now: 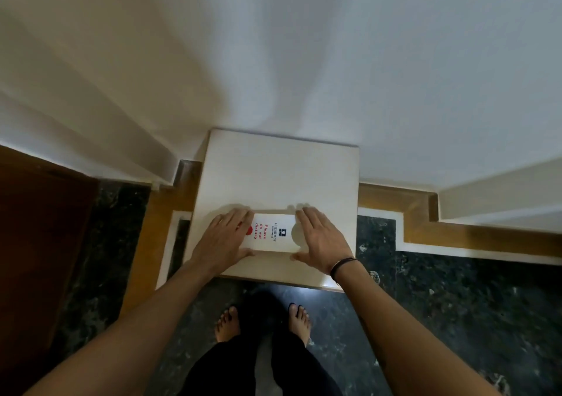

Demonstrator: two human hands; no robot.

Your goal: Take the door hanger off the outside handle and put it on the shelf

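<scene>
Pressing down with fingers spread flat, the left hand (223, 239) and right hand (320, 237) rest apart on either end of the door hanger (272, 233), which lies flat between them on the pale shelf (273, 170); below the wrists, bare feet (226, 324) stand on dark marble floor (441, 304).

Left hand (226, 239) and right hand (322, 239) flat, fingers (305, 218) extended.

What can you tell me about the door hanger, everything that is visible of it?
The door hanger is a white card, thin like stiff paper, lying flat on the pale shelf near its front edge. It bears red "Please do not disturb" text, a dark logo and a round handle hole toward the right. The left hand covers its left end; the right hand rests at its right end.
</scene>
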